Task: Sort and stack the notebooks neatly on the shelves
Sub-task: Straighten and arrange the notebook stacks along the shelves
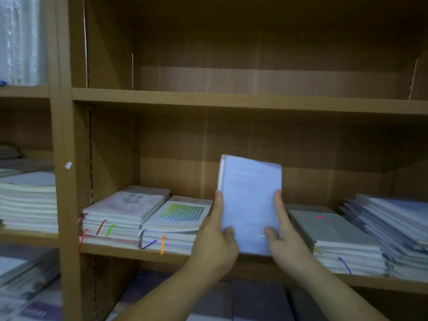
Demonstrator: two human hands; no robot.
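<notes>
Notebook [251, 200], pale lilac cover: held near-upright by both hands in front of the middle shelf [370, 282], over the gap between two stacks. Left hand [215, 242] and right hand [284, 239]: fingers [218, 205] curled round its side edges, thumbs [269, 231] on the cover.
Middle shelf contents, left to right: floral-cover stack [125, 216]; grid-cover stack [178, 223] just beside it; grey stack [335, 235]; blue-grey stack [398, 228], fanned.
Left bay [23, 237]: tall pale stack [27, 205].
Lower shelf: dark notebooks [254, 302], blurred.

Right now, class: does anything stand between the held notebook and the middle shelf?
Nothing visible does. The left hand and right hand hold the lilac notebook in front, between the grid-cover stack and the grey stack; the spot behind it is hidden.
</notes>
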